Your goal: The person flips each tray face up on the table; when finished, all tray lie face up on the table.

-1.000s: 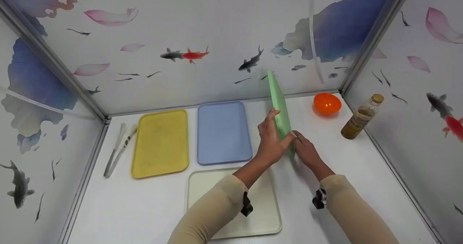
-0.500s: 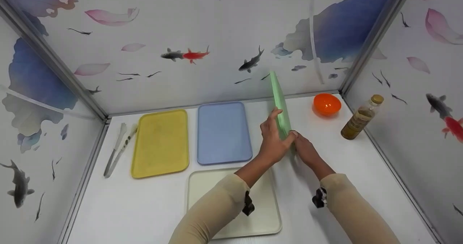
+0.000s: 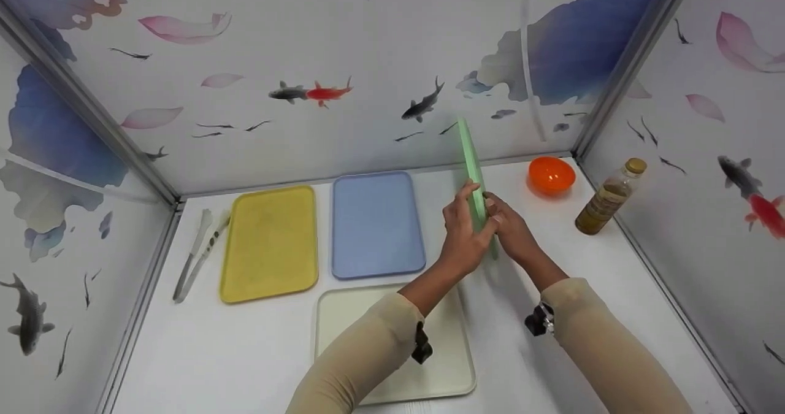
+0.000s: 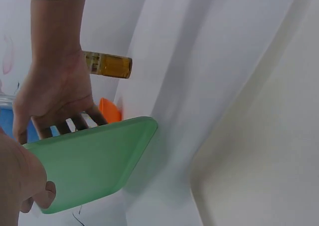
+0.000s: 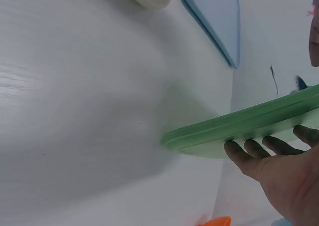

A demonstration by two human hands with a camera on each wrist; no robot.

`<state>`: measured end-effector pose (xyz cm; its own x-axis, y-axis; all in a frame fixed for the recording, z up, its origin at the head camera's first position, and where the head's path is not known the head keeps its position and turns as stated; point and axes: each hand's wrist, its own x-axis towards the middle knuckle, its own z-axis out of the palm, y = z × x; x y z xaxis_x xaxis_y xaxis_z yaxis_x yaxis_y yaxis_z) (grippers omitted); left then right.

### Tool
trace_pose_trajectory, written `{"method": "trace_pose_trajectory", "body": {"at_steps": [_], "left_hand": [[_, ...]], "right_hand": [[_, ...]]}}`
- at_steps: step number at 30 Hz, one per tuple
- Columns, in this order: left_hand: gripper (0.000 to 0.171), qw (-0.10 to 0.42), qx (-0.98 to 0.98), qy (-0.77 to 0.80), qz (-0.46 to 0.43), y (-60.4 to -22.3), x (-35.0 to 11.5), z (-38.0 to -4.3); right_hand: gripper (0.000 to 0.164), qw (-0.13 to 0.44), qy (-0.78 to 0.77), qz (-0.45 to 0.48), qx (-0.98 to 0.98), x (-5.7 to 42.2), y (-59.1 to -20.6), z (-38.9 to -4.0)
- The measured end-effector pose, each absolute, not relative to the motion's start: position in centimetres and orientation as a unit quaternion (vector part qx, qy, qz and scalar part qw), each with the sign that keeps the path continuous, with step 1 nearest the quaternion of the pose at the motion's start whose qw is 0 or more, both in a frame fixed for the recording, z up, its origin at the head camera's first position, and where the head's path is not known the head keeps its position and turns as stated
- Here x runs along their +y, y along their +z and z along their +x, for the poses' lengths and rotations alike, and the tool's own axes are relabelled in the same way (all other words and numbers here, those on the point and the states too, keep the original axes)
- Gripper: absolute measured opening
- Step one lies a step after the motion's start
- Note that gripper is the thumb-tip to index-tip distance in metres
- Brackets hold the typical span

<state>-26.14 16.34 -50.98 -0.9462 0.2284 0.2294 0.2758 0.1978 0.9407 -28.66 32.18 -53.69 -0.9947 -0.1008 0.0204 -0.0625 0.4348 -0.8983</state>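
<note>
In the head view a green tray [image 3: 470, 162] stands on edge, tilted, above the white table. My left hand [image 3: 464, 230] grips its near part, with the thumb towards the right and the other fingers on the left side; the left wrist view shows fingertips [image 4: 48, 195] curled onto the tray's face. My right hand [image 3: 514, 233] is at the tray's right side. Its fingers are spread and nearly straight, their tips touching the outer face [image 5: 209, 147] in the right wrist view, the palm off the tray. Its thumb lies near the tray's edge beside the left hand.
A yellow tray [image 3: 270, 242] and a blue tray [image 3: 377, 224] lie at the back, tongs [image 3: 199, 254] to the left. A cream tray [image 3: 429, 365] lies under the left forearm. At back right are an orange bowl [image 3: 551, 176] and an oil bottle [image 3: 604, 204]. Printed walls enclose the table.
My right hand has shifted up and slightly left along the green tray, its fingers now higher on the outer face. The tray has turned slightly more edge-on; the left hand keeps its grip.
</note>
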Motion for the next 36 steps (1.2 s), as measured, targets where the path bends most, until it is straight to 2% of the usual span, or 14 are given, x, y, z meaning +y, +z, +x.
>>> {"method": "trace_pose_trajectory", "body": {"at_steps": [9,18,30,36], "left_hand": [[0.06,-0.006,-0.763,-0.626,-0.164,-50.8,16.3,-26.2],[0.062,-0.004,-0.761,-0.624,-0.177,-50.6,16.3,-26.5],[0.057,-0.02,-0.749,-0.635,-0.188,-50.8,16.5,-26.9],[0.053,-0.014,-0.755,-0.638,-0.15,-51.9,16.6,-27.7]], "right_hand": [[0.063,-0.01,-0.543,-0.053,0.838,31.3,-51.2,-28.8],[0.064,-0.045,-0.53,-0.08,0.843,31.2,-50.8,-29.1],[0.068,-0.053,-0.503,-0.057,0.861,32.2,-50.4,-29.3],[0.069,-0.076,-0.504,-0.068,0.858,32.1,-50.2,-29.2]]}}
